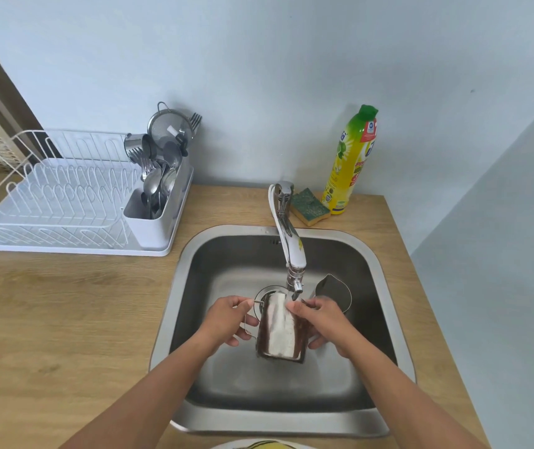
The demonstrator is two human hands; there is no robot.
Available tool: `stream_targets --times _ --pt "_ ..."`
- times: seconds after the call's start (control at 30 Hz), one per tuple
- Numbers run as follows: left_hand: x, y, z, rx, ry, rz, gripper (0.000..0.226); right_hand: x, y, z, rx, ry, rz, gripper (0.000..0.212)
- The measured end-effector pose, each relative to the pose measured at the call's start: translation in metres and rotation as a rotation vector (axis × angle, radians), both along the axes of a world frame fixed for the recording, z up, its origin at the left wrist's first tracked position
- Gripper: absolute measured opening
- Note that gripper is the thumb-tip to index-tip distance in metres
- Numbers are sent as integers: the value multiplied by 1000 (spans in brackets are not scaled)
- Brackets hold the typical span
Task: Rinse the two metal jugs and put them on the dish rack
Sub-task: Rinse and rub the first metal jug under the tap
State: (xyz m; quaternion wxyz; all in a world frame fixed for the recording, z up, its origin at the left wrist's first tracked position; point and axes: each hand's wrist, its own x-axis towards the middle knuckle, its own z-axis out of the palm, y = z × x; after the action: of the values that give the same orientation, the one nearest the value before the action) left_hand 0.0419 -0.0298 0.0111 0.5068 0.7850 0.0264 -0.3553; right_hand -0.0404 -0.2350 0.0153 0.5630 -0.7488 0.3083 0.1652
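Over the steel sink (385,319) I hold a shiny metal jug (280,328) tilted, its mouth up under the tap spout (295,280). My left hand (226,320) grips the jug's thin wire handle. My right hand (324,320) curls round the jug's right side near the rim. A second metal jug (333,291) stands upright in the sink just behind my right hand. The white dish rack (64,202) sits on the counter at the left, its plate slots bare.
The rack's cutlery caddy (158,189) holds spoons, forks, a strainer and a small cup. A green-and-yellow sponge (309,207) and a yellow dish-soap bottle (351,160) stand behind the sink. The wooden counter (64,319) surrounds the sink; walls close in behind and at the right.
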Motion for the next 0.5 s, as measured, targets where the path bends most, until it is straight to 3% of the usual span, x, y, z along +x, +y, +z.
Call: stream_targets --times 0.3,0.5 --pt "-2 0 -2 -27 66 12 15 0 3 1 9 95 -62 60" --pt "0 3 -4 -72 110 31 24 1 7 3 26 135 -91 61"
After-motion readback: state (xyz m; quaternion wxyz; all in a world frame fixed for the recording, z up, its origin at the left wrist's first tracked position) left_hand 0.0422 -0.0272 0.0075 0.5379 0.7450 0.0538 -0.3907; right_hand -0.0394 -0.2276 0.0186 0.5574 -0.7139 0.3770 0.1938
